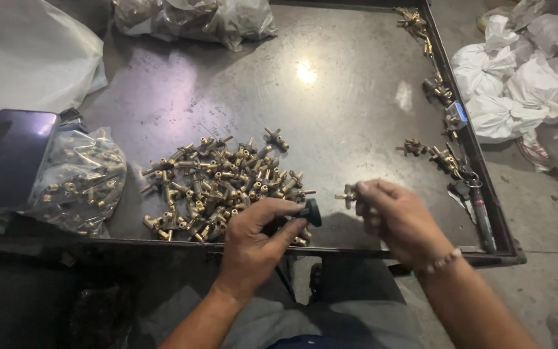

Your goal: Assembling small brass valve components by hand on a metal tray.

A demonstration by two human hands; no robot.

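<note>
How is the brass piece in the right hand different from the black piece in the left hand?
The brass fitting is shiny yellow metal, while the black knob is dark and dull. The brass fitting shows thin arms sticking out; the black knob looks round and compact. The right hand pinches the brass fitting at its fingertips, and the left hand holds the black knob between thumb and fingers. Both are small and held above the metal tray.

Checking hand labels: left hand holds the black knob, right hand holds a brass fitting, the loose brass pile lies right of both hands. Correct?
Not quite. The head view shows the loose brass pile left of both hands, on the metal tray. The rest stands: left hand holds the black knob, right hand holds a brass fitting.
</note>
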